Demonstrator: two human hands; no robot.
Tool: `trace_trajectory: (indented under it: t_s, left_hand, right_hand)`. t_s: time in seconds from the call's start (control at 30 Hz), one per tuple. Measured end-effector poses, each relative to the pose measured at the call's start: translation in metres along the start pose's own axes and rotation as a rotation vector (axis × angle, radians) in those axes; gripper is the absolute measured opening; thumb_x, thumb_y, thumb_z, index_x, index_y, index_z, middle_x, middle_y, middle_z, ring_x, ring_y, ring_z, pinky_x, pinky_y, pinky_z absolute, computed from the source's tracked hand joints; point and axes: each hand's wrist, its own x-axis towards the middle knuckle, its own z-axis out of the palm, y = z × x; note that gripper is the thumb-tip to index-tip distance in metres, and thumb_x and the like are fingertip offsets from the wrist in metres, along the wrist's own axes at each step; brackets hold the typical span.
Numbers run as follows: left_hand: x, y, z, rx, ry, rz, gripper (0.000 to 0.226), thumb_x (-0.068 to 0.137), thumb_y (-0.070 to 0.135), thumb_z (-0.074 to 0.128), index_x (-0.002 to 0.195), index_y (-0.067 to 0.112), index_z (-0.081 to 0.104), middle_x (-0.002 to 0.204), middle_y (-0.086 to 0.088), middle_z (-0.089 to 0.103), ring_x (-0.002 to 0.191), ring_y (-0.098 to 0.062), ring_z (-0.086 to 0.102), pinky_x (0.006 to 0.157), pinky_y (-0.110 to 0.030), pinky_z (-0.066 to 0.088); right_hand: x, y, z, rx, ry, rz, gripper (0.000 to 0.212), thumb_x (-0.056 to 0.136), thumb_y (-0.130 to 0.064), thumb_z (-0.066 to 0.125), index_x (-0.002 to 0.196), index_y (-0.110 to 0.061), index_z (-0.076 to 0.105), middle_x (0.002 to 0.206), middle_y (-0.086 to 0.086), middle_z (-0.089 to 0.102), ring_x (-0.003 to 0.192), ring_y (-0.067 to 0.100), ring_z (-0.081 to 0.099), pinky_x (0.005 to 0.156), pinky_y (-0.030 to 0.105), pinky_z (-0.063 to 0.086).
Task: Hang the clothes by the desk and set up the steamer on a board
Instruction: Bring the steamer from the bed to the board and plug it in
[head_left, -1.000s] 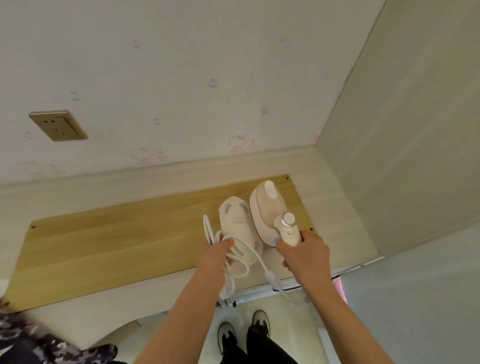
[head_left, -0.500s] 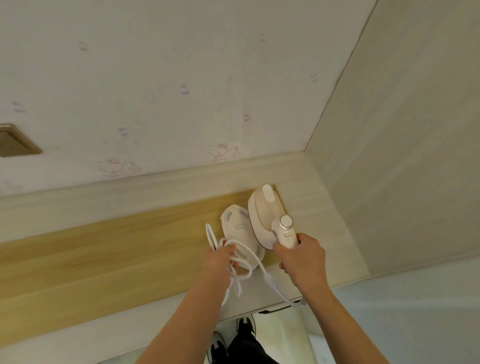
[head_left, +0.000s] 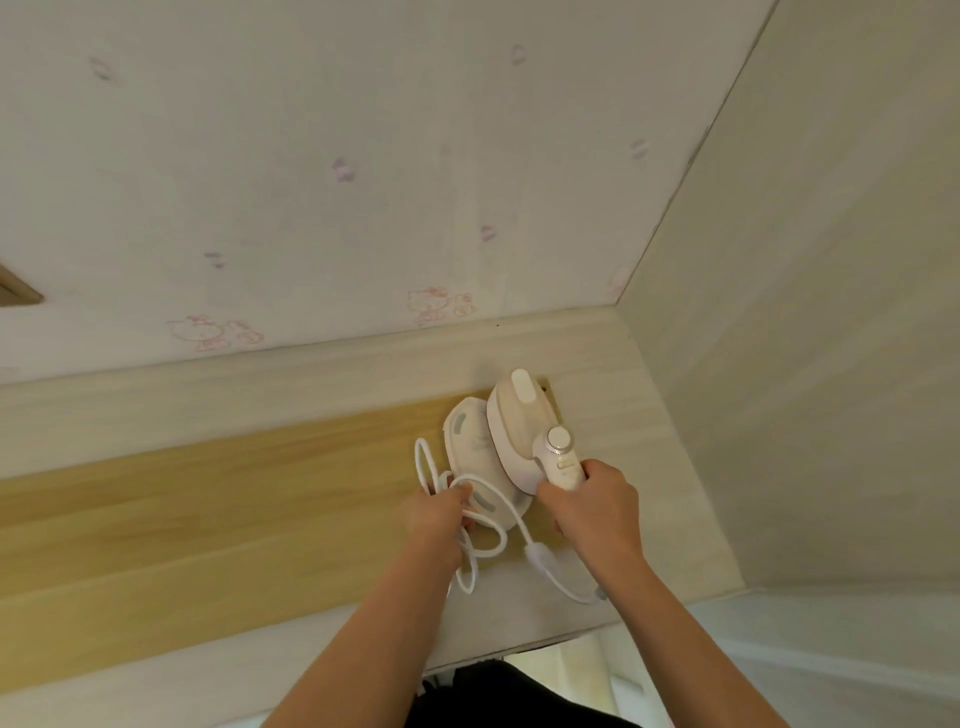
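A pale bench (head_left: 649, 519) carries a long wooden board (head_left: 208, 493). At its right end the handheld steamer (head_left: 522, 421) stands beside its white base (head_left: 470, 441). The right hand (head_left: 592, 509) has a closed grip round the steamer's handle; the left hand (head_left: 439, 512) grips the looped white cord (head_left: 480, 540).

Bare forearms, no sleeves; dark clothing (head_left: 483, 691) below.

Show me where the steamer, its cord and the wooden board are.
steamer (head_left: 519, 423): head view, on its cream body.
cord (head_left: 423, 462): head view, on the loop's left side.
wooden board (head_left: 208, 499): head view, on its bare top.
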Motion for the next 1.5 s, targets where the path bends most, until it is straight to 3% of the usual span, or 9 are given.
trace_trajectory:
  t_s: [0.23,0.53,0.8,0.97,1.07,1.27,1.5]
  left_hand:
    - [-0.003,0.002,0.000,0.099,0.018,0.068,0.016,0.081,0.007,0.071,0.079,0.013,0.056,0.073,-0.011,0.061,0.059,-0.023,0.058,0.053,-0.031,0.048]
    - [-0.012,0.000,-0.019,0.202,0.046,0.171,0.015,0.080,0.008,0.068,0.092,0.010,0.060,0.079,-0.011,0.063,0.061,-0.023,0.060,0.059,-0.034,0.057]
    - [-0.023,0.007,-0.054,0.241,0.074,0.280,0.021,0.077,0.012,0.076,0.090,0.013,0.059,0.075,-0.006,0.061,0.059,-0.020,0.057,0.050,-0.029,0.047]
    - [-0.022,0.010,-0.083,0.287,0.076,0.362,0.022,0.079,0.018,0.076,0.093,0.016,0.058,0.079,-0.005,0.063,0.063,-0.024,0.061,0.060,-0.036,0.054]
    - [-0.022,0.011,-0.096,0.297,0.052,0.377,0.021,0.079,0.017,0.075,0.092,0.017,0.058,0.079,-0.005,0.062,0.065,-0.024,0.060,0.066,-0.041,0.056]
    - [-0.021,0.011,-0.110,0.292,0.002,0.362,0.024,0.079,0.014,0.075,0.098,0.010,0.060,0.081,-0.006,0.061,0.065,-0.022,0.058,0.053,-0.029,0.047]
    - [-0.022,0.011,-0.122,0.261,-0.051,0.337,0.027,0.078,0.012,0.076,0.100,0.007,0.062,0.082,-0.009,0.061,0.066,-0.022,0.058,0.056,-0.029,0.052]
  right_hand:
    - [0.003,0.009,0.009,-0.050,-0.030,-0.003,0.020,0.061,-0.032,0.066,0.072,-0.016,0.059,0.066,0.003,0.065,0.061,0.021,0.063,0.051,0.031,0.049]
    - [-0.001,0.012,0.010,-0.014,-0.063,-0.002,0.019,0.065,-0.029,0.068,0.072,-0.014,0.059,0.068,0.005,0.065,0.062,0.021,0.063,0.049,0.026,0.042]
    - [-0.014,0.007,0.024,0.001,-0.045,0.009,0.017,0.067,-0.026,0.068,0.073,-0.012,0.059,0.067,0.004,0.064,0.062,0.020,0.061,0.048,0.025,0.040]
    - [-0.025,0.004,0.043,-0.072,0.011,0.009,0.018,0.072,-0.028,0.068,0.080,-0.014,0.060,0.071,0.000,0.061,0.064,0.017,0.057,0.045,0.024,0.032]
    - [-0.030,0.004,0.052,-0.084,0.045,0.029,0.020,0.072,-0.029,0.068,0.082,-0.012,0.060,0.073,0.002,0.063,0.066,0.020,0.059,0.046,0.024,0.033]
    - [-0.034,0.003,0.059,-0.091,0.096,0.051,0.020,0.072,-0.028,0.067,0.081,-0.012,0.059,0.073,0.003,0.062,0.068,0.023,0.059,0.049,0.027,0.036]
    - [-0.036,0.000,0.060,-0.096,0.107,0.060,0.020,0.073,-0.029,0.068,0.081,-0.012,0.059,0.073,0.002,0.061,0.064,0.018,0.056,0.046,0.026,0.033]
